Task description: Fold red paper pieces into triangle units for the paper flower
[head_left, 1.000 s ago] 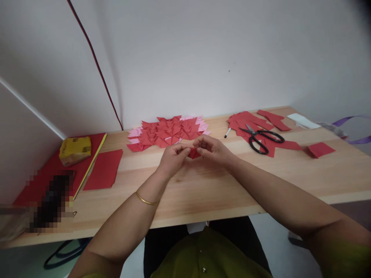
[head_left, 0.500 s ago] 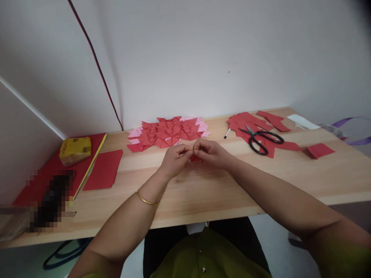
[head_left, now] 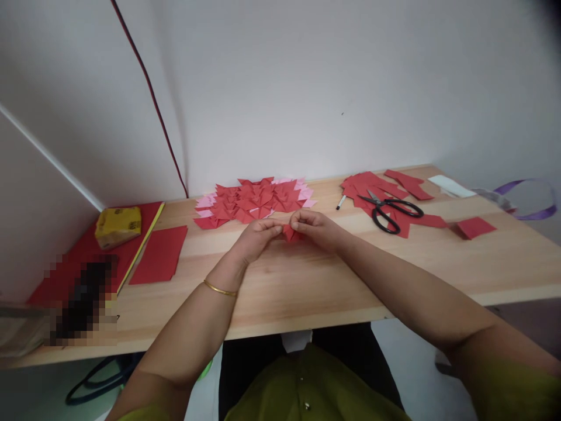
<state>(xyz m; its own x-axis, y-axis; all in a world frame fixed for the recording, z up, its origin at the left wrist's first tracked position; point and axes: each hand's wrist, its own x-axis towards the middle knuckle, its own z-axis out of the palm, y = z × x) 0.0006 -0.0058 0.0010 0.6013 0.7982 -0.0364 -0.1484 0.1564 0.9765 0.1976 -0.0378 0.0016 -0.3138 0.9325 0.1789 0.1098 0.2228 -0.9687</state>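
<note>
And here are both hands at the centre, the left hand (head_left: 262, 238) and the right hand (head_left: 318, 229) pinching one small folded piece of red paper (head_left: 289, 233) between thumbs and fingers, one at each side! The piece sits between the fingertips, in front of the pile of red and pink folded papers (head_left: 256, 200); whether it touches the wooden surface (head_left: 280, 298) is hard to tell. A gold bangle (head_left: 219, 289) circles the left wrist. Over to the right, black-handled scissors (head_left: 397, 206) lie with blades apart on red paper scraps (head_left: 372, 182), a pen (head_left: 340, 202) just beside them, and a creased red square (head_left: 476, 227) rests nearer the right end. Something flat and white (head_left: 451, 186) lies behind that, towards the wall. Out on the left, there's a stack of red sheets (head_left: 160, 254), and beside it a yellow packet (head_left: 118, 227) on top of a larger red sheet (head_left: 83, 251) with a yellow strip along its edge
</note>
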